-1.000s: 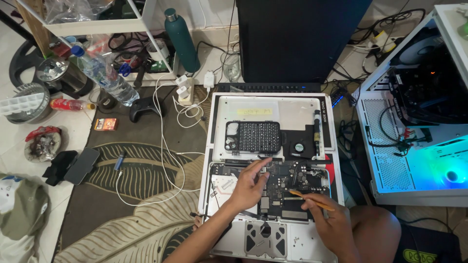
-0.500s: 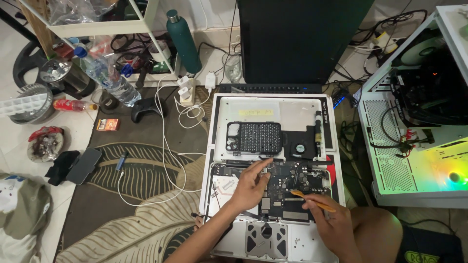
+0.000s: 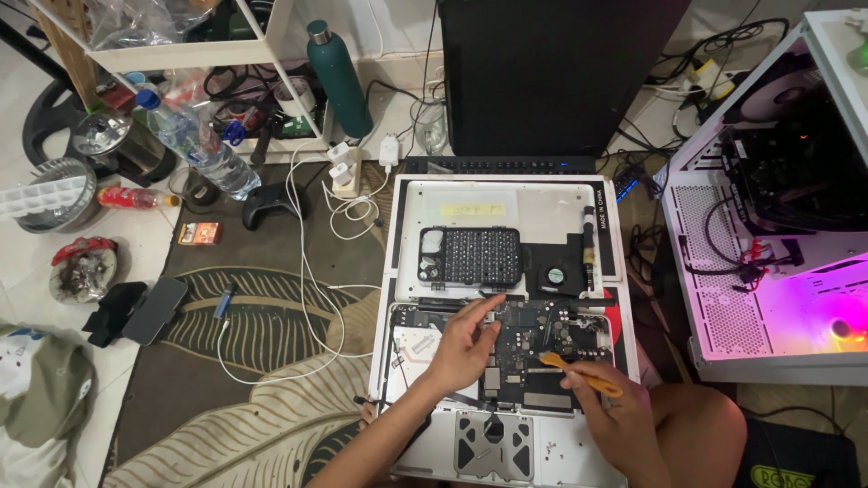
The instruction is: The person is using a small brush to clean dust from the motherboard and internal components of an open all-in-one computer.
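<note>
An opened laptop (image 3: 506, 361) lies on the floor at six o'clock, dark circuit board (image 3: 533, 339) exposed. A small orange box (image 3: 200, 233) sits at nine o'clock. The left hand (image 3: 463, 343) rests loosely open on the board; the right hand (image 3: 606, 402) grips an orange pry tool (image 3: 579, 373).

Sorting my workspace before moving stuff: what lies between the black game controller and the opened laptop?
In the head view, white charging cables loop over the patterned rug between the game controller and the opened laptop; nothing else.
</note>
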